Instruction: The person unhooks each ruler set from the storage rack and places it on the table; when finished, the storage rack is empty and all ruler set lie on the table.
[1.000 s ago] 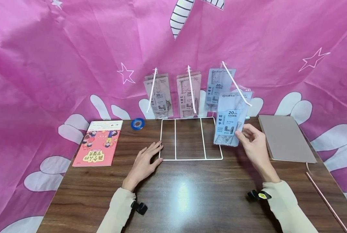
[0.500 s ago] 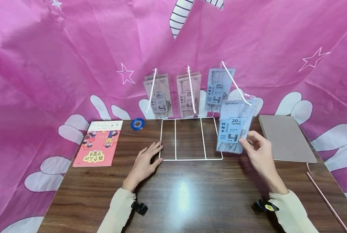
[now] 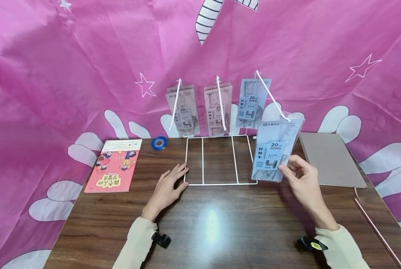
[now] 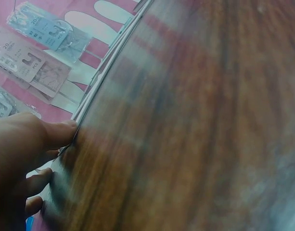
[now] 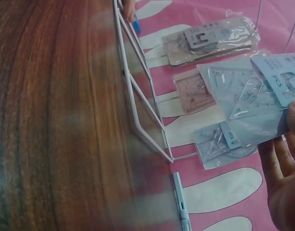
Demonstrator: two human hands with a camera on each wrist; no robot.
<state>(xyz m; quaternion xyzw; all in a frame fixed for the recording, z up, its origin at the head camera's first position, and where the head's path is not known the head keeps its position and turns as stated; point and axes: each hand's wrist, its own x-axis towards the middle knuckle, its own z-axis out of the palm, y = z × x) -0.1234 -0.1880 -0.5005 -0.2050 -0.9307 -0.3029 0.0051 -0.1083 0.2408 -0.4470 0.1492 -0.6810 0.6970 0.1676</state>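
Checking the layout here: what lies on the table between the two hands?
In the head view, the white wire rack base lies between them. The left hand touches its left edge; the right hand holds a blue ruler pack at its right side.

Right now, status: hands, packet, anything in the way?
Right hand pinches the blue ruler packet, its top at the hook tip. Left hand flat on rack base. Nothing in the way.

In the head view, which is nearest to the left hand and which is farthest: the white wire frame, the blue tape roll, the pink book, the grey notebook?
1. White wire frame: touching the left hand at its fingertips, to the right.
2. Blue tape roll: behind the hand.
3. Pink book: to the left; close to the tape roll, hard to rank.
4. Grey notebook: far right.
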